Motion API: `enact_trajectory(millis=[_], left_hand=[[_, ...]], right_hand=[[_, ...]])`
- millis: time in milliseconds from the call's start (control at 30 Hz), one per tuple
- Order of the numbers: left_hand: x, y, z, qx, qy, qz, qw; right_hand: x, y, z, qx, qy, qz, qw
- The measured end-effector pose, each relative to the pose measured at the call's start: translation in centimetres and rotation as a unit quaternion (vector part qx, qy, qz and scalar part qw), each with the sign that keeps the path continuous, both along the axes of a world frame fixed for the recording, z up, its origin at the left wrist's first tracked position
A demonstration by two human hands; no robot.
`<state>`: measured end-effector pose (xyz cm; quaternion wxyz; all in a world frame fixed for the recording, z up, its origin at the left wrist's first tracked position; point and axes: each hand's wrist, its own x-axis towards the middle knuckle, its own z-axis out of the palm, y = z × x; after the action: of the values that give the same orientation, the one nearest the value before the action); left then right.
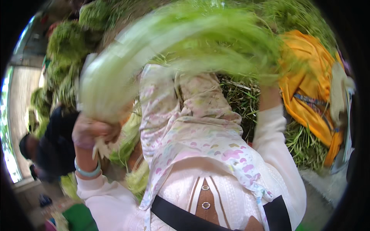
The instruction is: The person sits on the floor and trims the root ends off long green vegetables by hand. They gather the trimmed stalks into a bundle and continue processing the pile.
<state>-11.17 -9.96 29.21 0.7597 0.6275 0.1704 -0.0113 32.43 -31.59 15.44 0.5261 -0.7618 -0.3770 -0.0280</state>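
A thick bundle of long leafy stalks (pixel 173 40) arcs across the view, blurred by motion. It is pale at the left end and green at the right. My left hand (pixel 96 131) is closed around the pale end, with a few whitish ends sticking out below the fist. A bracelet (pixel 87 169) circles that wrist. At the leafy end is my right hand (pixel 268 78), so blurred and covered by leaves that its fingers cannot be made out. Under the bundle are my knees in a stained, patterned apron (pixel 190 135).
Cut greens (pixel 242 98) lie beside my right knee. An orange cloth item (pixel 309 80) and a pale knitted glove (pixel 336 95) are at right. Several bundles of greens (pixel 65 43) are heaped at upper left. A person in dark clothing (pixel 57 144) is at left. Pale stalks (pixel 137 179) lie near my left elbow.
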Motion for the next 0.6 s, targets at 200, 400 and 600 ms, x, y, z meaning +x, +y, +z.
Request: enact_trajectory(millis=[200, 400, 600], left_hand=[[-8.1, -4.4, -14.5, -0.142, 0.233, -0.007, 0.962], [-10.4, -7.4, -18.0, -0.084, 0.137, -0.018, 0.987], [-8.3, -7.9, -11.9, 0.491, 0.005, 0.054, 0.869]], right_hand=[[9.3, -14.0, -10.5, -0.101, 0.485, 0.045, 0.868], [13.0, -17.3, -11.1, -0.539, 0.331, 0.056, 0.772], [5.0, -0.9, -3.0, -0.176, 0.22, 0.266, 0.922]])
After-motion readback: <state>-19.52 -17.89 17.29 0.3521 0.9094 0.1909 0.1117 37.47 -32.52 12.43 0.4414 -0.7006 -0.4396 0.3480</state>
